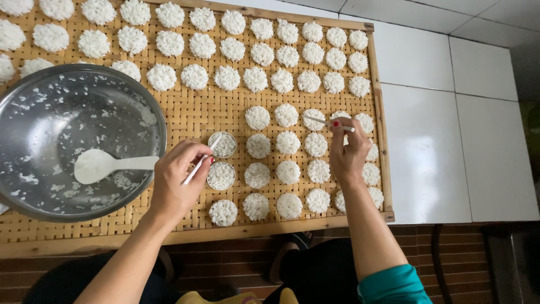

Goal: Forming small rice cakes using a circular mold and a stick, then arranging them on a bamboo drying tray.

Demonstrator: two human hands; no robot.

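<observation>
My left hand [179, 179] grips a thin white stick [198, 166] whose tip reaches into a small round metal ring mould [223, 144] filled with white rice. A second filled ring mould [221, 175] sits just below it. My right hand [347, 152] holds another thin white stick [329, 122] over the right columns of round white rice cakes [287, 142]. All of this lies on a woven bamboo tray [191, 112].
A large steel bowl [67, 141] with rice scraps and a white spoon [107, 164] rests on the tray's left. Rows of rice cakes [225, 50] cover the tray's far part. White tiles [450, 129] lie to the right; a brown ledge [225, 264] runs below.
</observation>
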